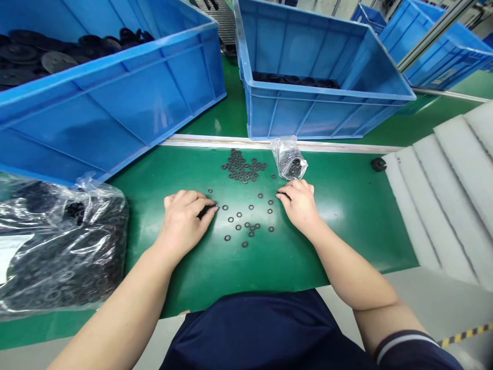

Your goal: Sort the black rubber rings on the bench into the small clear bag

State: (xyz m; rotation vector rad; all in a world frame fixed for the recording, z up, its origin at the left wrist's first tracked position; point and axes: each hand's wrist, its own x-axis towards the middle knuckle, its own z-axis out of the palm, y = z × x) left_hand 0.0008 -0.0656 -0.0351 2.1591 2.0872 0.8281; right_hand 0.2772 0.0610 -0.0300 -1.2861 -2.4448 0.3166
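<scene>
Several small black washers (246,226) lie scattered on the green table (346,226) between my hands. A denser heap of washers (242,167) lies farther back. My left hand (187,218) rests on the table with fingers curled, its fingertips pinching a washer at the left edge of the scatter. My right hand (298,203) lies knuckles up with fingers bent, its fingertips touching the table at the right of the scatter; what they hold, if anything, is hidden. A small clear bag of washers (288,159) stands just behind my right hand.
Two big blue crates stand behind: the left crate (115,103) holds black discs, the right crate (319,108) dark parts. A large clear bag of black parts (57,246) lies at the left. White foam steps (442,195) rise at the right, with a black knob (378,164) beside them.
</scene>
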